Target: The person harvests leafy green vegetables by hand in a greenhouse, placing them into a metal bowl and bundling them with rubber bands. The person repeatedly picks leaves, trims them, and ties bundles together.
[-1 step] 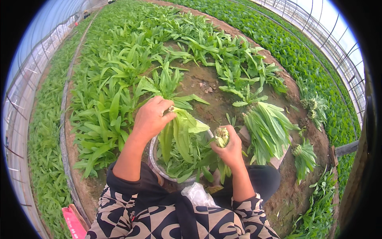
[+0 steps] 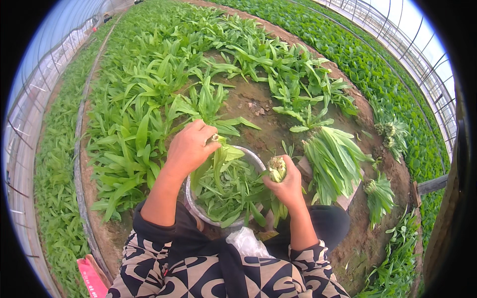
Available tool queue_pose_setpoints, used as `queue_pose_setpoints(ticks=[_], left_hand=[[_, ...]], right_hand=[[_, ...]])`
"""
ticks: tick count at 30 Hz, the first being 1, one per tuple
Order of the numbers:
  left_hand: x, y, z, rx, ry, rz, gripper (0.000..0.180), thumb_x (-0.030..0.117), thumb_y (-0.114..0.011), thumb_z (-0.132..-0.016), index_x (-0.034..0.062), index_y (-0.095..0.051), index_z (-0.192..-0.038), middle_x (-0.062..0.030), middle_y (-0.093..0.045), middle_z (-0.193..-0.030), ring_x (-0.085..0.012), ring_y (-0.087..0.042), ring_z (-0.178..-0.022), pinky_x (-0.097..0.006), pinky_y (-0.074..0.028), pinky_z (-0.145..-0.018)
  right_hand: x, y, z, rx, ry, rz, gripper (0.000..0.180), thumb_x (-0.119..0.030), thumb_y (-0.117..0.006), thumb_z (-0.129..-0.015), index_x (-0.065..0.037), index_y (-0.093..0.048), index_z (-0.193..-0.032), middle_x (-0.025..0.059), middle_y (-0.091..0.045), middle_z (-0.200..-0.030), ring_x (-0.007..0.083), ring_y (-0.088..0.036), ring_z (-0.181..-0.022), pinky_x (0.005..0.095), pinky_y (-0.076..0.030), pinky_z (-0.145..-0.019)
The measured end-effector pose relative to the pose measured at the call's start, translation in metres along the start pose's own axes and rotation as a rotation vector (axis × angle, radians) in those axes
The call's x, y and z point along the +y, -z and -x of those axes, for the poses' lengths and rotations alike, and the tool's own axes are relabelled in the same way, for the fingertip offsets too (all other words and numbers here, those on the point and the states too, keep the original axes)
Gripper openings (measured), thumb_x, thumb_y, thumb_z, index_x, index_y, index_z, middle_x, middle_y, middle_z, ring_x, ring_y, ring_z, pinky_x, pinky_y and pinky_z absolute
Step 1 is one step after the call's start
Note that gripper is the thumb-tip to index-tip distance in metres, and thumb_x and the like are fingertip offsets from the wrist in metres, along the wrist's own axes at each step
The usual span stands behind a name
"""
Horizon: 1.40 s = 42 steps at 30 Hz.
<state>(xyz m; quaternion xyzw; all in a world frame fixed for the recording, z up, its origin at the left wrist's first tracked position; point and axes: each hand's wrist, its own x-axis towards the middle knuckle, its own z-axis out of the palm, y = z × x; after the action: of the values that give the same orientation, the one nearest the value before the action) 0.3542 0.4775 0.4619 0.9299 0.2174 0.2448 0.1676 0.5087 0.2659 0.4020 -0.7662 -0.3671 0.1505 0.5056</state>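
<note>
My left hand (image 2: 190, 146) pinches a leafy green (image 2: 218, 156) by its pale stem end, and its leaves hang over the near left of a round basin (image 2: 257, 160). Loose green leaves (image 2: 231, 191) lie heaped inside that basin, between my knees. At the basin's right side my right hand (image 2: 287, 184) is closed round a bunch of leafy greens (image 2: 277, 170). Their cut stem ends point up and the leaves droop below my fingers. Just right of that hand, a large bundle of leafy greens (image 2: 333, 161) lies with its leaves toward me.
Smaller bundles of greens (image 2: 380, 196) rest on the soil farther right. Growing leafy plants (image 2: 144, 94) fill the bed ahead and left. A clear plastic bag (image 2: 247, 242) sits near my lap, and a pink packet (image 2: 93, 278) stands at lower left. A post (image 2: 432, 185) juts in at right.
The leaves hanging from my left hand have swung left, uncovering more of the heap in the basin. Both hands stay nearly in place.
</note>
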Motion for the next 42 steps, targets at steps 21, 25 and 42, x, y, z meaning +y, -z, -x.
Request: queue_pose_setpoints(ticks=[21,25,42], left_hand=[[0.036,-0.038,0.004,-0.25,-0.004,0.494,0.032,0.022,-0.066,-0.08,0.0071,-0.066,-0.109,-0.0152,-0.064,-0.098,-0.0336,-0.063,-0.09,-0.041,-0.051,-0.081],[0.033,-0.03,0.004,-0.211,0.037,0.431,0.031,0.022,-0.065,-0.081,0.0074,-0.066,-0.108,-0.0144,-0.064,-0.097,-0.0331,-0.063,-0.088,-0.041,-0.051,-0.08],[0.039,-0.04,0.009,-0.018,-0.233,0.182,0.027,0.017,-0.067,-0.08,0.013,-0.063,-0.106,-0.0089,-0.057,-0.091,-0.0307,-0.065,-0.075,-0.042,-0.053,-0.065]], right_hand=[[0.005,-0.015,-0.011,-0.215,-0.034,-0.571,0.059,-0.003,-0.079,-0.063,-0.003,-0.063,-0.12,0.0042,-0.049,-0.131,0.016,-0.051,-0.117,0.0295,-0.041,-0.099],[0.0,-0.009,-0.01,-0.242,0.006,-0.606,0.063,-0.003,-0.077,-0.063,-0.004,-0.062,-0.124,0.0056,-0.049,-0.132,0.0182,-0.049,-0.121,0.0315,-0.039,-0.102],[-0.015,-0.014,-0.007,-0.304,0.062,-0.441,0.088,-0.007,-0.072,-0.061,0.0,-0.041,-0.143,0.0081,-0.047,-0.138,0.0187,-0.047,-0.125,0.0336,-0.034,-0.109]])
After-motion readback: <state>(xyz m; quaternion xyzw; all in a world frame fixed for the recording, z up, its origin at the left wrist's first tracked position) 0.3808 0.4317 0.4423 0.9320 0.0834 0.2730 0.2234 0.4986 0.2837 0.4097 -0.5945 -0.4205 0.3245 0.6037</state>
